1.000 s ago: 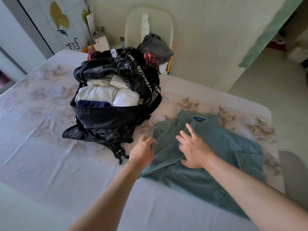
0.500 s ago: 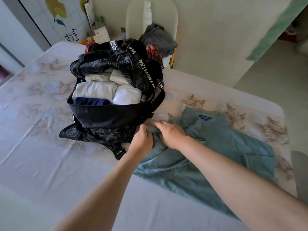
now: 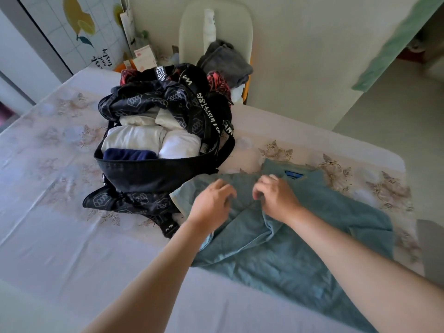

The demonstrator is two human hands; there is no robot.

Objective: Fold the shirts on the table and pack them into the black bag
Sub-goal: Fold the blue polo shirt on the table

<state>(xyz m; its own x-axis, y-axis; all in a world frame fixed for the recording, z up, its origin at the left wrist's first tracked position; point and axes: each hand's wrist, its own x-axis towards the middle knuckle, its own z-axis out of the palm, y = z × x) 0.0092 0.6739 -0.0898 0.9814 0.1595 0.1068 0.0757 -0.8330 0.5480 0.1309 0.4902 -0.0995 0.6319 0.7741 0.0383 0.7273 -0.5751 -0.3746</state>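
Left hand (image 3: 211,203), right hand (image 3: 276,197) pinch rumpled shirt (image 3: 312,251).

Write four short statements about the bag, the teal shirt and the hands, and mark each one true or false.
1. The black bag is zipped shut. False: it stands open, with folded white clothes inside.
2. The left hand and the right hand both touch the teal shirt. True.
3. The teal shirt lies to the left of the bag. False: it lies on the table to the bag's right.
4. A dark blue garment sits in the bag against its near wall. True.
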